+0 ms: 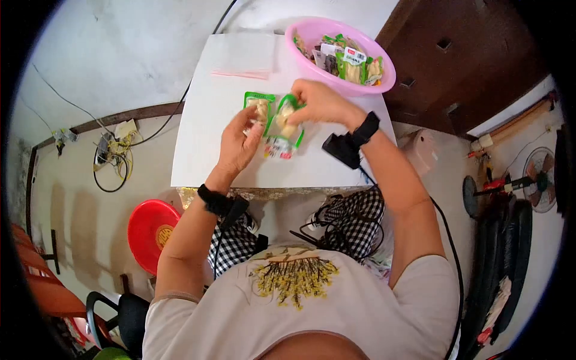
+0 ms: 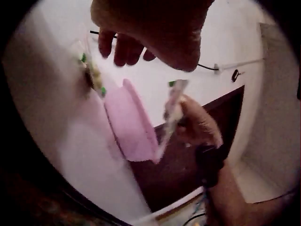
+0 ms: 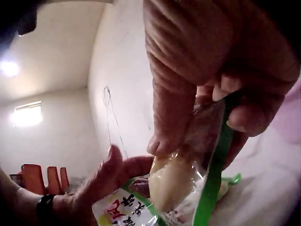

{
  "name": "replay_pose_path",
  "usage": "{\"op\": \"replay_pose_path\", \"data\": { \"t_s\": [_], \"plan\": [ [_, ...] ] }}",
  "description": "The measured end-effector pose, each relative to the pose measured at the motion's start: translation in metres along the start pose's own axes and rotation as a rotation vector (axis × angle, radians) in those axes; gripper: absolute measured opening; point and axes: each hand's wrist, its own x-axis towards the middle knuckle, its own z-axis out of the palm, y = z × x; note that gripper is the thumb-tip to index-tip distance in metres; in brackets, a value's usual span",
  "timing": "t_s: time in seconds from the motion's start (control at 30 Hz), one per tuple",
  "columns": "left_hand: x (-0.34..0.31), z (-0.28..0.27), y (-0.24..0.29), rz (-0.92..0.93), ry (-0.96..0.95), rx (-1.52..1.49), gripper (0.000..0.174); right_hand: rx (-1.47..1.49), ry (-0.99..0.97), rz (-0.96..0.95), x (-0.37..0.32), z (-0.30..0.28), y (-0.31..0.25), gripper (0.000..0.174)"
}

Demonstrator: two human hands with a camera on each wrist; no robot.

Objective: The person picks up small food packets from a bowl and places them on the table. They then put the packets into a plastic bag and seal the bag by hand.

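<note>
My right hand (image 1: 324, 105) pinches the top edge of a clear, green-edged packet (image 3: 176, 188) with pale, plump food inside, held tilted above the table. My left hand (image 1: 240, 141) is beside it with relaxed fingers and a raised thumb, its fingertips overlapping a similar green-edged packet (image 1: 259, 103) on the tabletop. In the right wrist view, a white printed label (image 3: 123, 207) shows between the left hand and the held packet. Dark and close, the left hand (image 2: 150, 35) fills the top of the left wrist view.
A pink basin (image 1: 387, 75) of similar packets (image 1: 354, 66) stands at the white table's (image 1: 207, 150) back right corner. Thin, clear sheets with a pink edge (image 1: 243, 57) lie at the back left. A red basin (image 1: 144, 234) sits on the floor at left. Cables hang from both wrists.
</note>
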Motion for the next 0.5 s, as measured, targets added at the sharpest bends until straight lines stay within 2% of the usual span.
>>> {"op": "replay_pose_path", "data": {
  "t_s": [0.03,0.1,0.17,0.2,0.23,0.3,0.4,0.47,0.5],
  "plan": [
    [-0.007,0.005,-0.001,0.012,0.005,-0.062,0.038,0.048,-0.009,0.033,-0.004,0.011,-0.003,0.041],
    [-0.014,0.003,-0.002,-0.121,-0.186,-0.102,0.028,0.151,-0.039,0.087,-0.010,0.030,-0.009,0.041],
    [-0.021,-0.005,0.016,-0.296,-0.290,-0.103,0.015,0.291,0.143,0.079,-0.019,0.052,-0.009,0.042],
    [-0.022,-0.013,0.019,-0.323,-0.276,-0.128,0.014,0.365,0.229,0.080,-0.023,0.061,-0.009,0.043],
    [-0.020,-0.021,0.018,-0.350,-0.260,-0.154,0.013,0.375,0.183,0.148,-0.027,0.062,-0.008,0.057],
    [-0.005,-0.039,0.007,-0.369,-0.186,-0.180,0.013,0.419,0.213,0.170,-0.041,0.069,0.008,0.052],
    [0.022,-0.069,-0.014,-0.362,0.054,-0.229,0.015,0.468,0.177,0.248,-0.070,0.058,0.028,0.039],
    [0.037,-0.086,-0.029,-0.468,0.068,-0.184,0.017,0.516,0.164,0.302,-0.086,0.053,0.035,0.032],
    [0.042,-0.092,-0.038,-0.505,0.045,-0.070,0.022,0.543,0.185,0.324,-0.094,0.051,0.039,0.031]
  ]
}}
